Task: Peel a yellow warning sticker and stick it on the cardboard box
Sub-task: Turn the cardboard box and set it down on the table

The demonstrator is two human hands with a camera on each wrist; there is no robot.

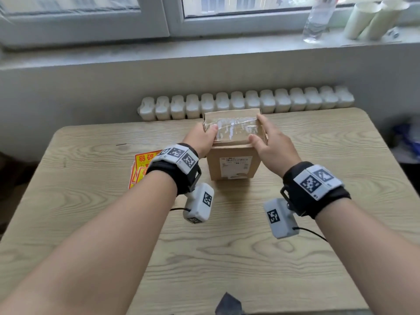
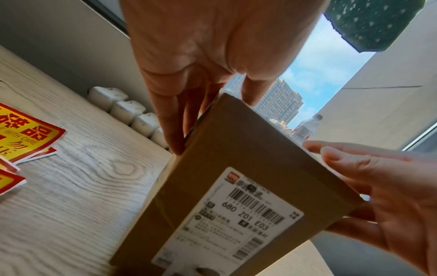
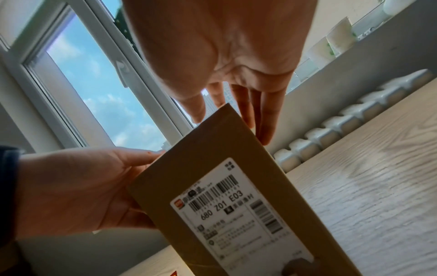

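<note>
A brown cardboard box [image 1: 229, 149] stands on the wooden table [image 1: 227, 258], with clear tape across its top and a white shipping label [image 1: 233, 165] on the side facing me. My left hand [image 1: 203, 138] grips its upper left edge, thumb on the top and fingers down the left side [image 2: 173, 130]. My right hand [image 1: 271, 143] holds the upper right edge, thumb on the top near the front corner and fingers along the right side [image 3: 264, 121]. A small pile of yellow and red warning stickers [image 1: 142, 160] lies flat on the table left of the box [image 2: 23, 130], partly hidden by my left wrist.
A white radiator [image 1: 245, 103] runs along the wall just behind the table's far edge. On the window sill stand a clear water bottle [image 1: 318, 19] and paper cups [image 1: 372, 19]. A dark object [image 1: 228, 304] lies at the table's near edge.
</note>
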